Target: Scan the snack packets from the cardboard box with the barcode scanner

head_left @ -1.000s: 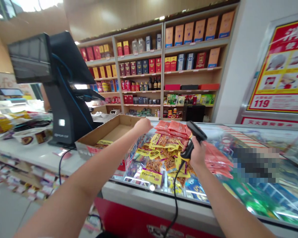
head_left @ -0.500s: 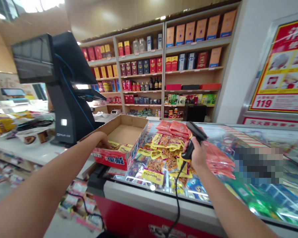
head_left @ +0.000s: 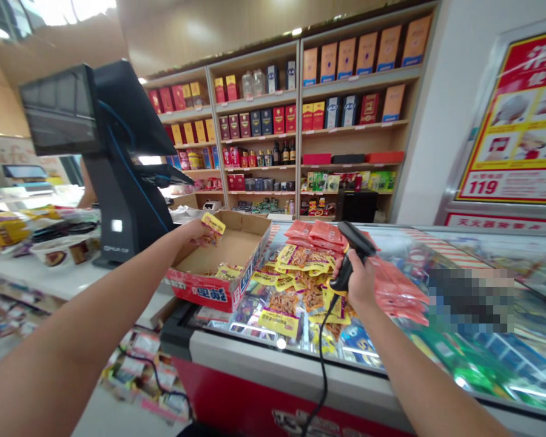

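Left hand (head_left: 199, 231) with fingers pinched together on a small yellow snack packet (head_left: 213, 223) above an open brown cardboard box (head_left: 199, 288), right hand (head_left: 359, 282) clamped round a black corded barcode scanner (head_left: 357, 238), head left free, over a glass-topped freezer (head_left: 273, 358).

- I assess this site as a retail shop, viewed from its checkout.
- I see a point-of-sale terminal (head_left: 118, 152) on the counter (head_left: 73, 282).
- Wall shelving (head_left: 299, 121) carries boxed goods and bottles, with shelf tags.
- I note a glass-topped chest freezer (head_left: 282, 364) and a handheld barcode scanner (head_left: 357, 252).
- A red-and-yellow promotional poster (head_left: 514, 121) showing "119" is displayed at right.
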Motion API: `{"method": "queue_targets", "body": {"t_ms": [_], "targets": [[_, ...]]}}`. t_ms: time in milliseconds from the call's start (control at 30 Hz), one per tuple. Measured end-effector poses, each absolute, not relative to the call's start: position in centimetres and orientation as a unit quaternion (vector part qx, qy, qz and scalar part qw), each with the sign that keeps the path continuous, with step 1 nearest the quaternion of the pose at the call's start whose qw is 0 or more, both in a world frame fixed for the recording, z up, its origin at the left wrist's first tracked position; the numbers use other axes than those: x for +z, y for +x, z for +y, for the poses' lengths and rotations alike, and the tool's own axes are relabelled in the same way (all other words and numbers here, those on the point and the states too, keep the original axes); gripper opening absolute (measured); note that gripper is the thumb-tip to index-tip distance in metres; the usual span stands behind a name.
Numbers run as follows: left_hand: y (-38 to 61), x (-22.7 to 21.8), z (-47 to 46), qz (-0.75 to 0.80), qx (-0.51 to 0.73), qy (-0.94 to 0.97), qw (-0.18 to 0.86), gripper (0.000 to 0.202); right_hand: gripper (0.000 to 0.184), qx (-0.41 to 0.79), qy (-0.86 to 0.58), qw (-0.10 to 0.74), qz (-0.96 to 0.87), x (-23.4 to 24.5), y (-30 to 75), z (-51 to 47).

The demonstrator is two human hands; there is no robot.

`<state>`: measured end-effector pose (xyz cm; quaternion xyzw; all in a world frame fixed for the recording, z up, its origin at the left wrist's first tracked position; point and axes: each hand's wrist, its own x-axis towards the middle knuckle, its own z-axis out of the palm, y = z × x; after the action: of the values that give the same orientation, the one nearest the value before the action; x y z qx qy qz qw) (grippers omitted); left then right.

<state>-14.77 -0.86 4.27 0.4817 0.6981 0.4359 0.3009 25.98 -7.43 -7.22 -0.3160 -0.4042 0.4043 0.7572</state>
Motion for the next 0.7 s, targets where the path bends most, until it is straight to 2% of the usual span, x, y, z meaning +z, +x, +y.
{"method": "queue_targets", "body": {"t_ms": [67,167,233,333,500,700], "targets": [[-12.1,5.3,-1.5,0.657,0.484,0.469,0.337,0.026,0.036,0.406,-0.310,0.757,-0.407,-7.2,26.0,-7.5],[-7.1,5.5,-2.8,0.508,0.556,0.459,0.471,0.022,0.037,0.405,-0.310,0.756,-0.410,-7.2,26.0,-7.5],[-3.5,4.3,-3.5,0.423,0.585,0.445,0.530,0.022,0.037,0.408,-0.312,0.750,-0.417,-7.3,26.0,-7.5],[1.6,1.1,-3.7,0.339,0.620,0.435,0.559,0.027,0.035,0.408,-0.310,0.737,-0.440,-7.5,26.1,-7.5],[6.8,-4.9,-1.5,0.297,0.702,0.428,0.485,0.033,0.035,0.413,-0.340,0.676,-0.506,-7.4,26.0,-7.8],[6.1,-8.5,0.4,0.351,0.723,0.488,0.340,0.019,0.037,0.430,-0.391,0.584,-0.567,-7.1,25.4,-8.4]]}}
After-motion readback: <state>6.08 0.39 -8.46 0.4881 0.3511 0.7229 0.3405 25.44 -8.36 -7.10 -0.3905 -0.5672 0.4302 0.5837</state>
